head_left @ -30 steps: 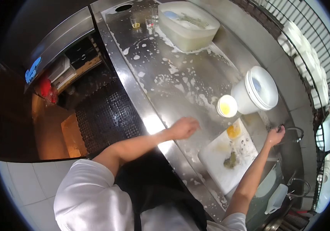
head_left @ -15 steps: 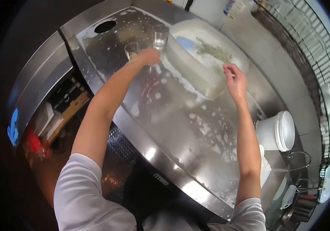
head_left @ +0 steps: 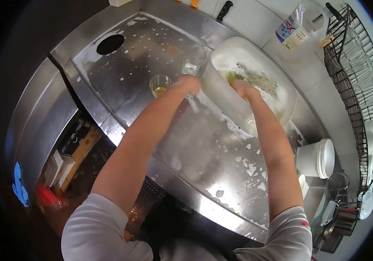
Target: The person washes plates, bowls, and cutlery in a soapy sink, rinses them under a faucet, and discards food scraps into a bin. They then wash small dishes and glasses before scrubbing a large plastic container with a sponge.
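Note:
My left hand (head_left: 189, 85) is closed on a glass just left of the basin; most of that glass is hidden under the fingers. Right behind it stands a clear glass (head_left: 191, 65). Another glass (head_left: 160, 84), with some yellow liquid at its bottom, is to the left of my hand. My right hand (head_left: 241, 88) reaches over the near rim into a whitish plastic basin (head_left: 229, 104) of foamy water. Its fingertips are under the surface, so what they hold, if anything, is hidden. Greenish bits (head_left: 260, 81) float beside that hand.
Suds spot the steel counter (head_left: 186, 152), which has a dark round hole (head_left: 110, 44) at the far left. A white bucket (head_left: 315, 158) stands right of my right arm. A wire rack (head_left: 356, 108) lines the right wall. A labelled jug (head_left: 297, 26) is at the back.
The view has swung left towards the basin. My left hand has come from over the counter to the glasses and closed on one. My right hand has gone from above the basin into its water.

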A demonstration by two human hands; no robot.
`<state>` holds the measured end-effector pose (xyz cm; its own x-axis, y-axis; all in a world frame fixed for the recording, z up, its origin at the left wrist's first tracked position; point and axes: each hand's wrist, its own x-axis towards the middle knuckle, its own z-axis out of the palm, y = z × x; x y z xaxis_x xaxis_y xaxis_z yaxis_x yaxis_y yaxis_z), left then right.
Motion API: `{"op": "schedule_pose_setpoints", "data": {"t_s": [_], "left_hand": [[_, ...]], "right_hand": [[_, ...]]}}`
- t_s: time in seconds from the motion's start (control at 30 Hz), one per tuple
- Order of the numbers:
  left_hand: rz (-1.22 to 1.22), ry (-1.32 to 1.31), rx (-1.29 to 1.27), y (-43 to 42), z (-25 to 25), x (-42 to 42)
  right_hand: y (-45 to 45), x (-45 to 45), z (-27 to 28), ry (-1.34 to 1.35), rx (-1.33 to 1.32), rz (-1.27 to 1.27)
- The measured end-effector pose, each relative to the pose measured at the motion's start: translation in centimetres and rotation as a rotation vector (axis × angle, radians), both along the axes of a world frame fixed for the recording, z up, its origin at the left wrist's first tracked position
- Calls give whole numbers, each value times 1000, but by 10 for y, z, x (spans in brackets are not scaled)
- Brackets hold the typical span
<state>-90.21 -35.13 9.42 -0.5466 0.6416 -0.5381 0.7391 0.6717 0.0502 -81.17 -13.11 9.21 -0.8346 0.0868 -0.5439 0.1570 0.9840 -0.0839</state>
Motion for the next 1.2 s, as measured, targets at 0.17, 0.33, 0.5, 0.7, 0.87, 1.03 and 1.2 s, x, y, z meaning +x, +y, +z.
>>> {"op": "schedule_pose_setpoints", "data": {"t_s": [0.17,0.33,0.5,0.7,0.87,1.03,1.2], "left_hand": [[113,90,243,2,-18,2],[102,-80,388,1,9,-11],[135,-238,953,-36,31,35],[-129,-147,1156,-50,-39,166],[408,-292,1435,-5,16,195],[602,-732,1552,41,71,215],[686,-653,1476,-10,33,216]], "right_hand": [[-8,29,4,364,100,-217],[57,37,4,915,-270,-917],[72,74,30,1144,-1490,-1198],[53,98,52,843,-1901,-989],[3,112,66,983,-1906,-1134],[-60,164,88,1104,-1928,-1108],[-46,180,85,1141,-2035,-1097]]}}
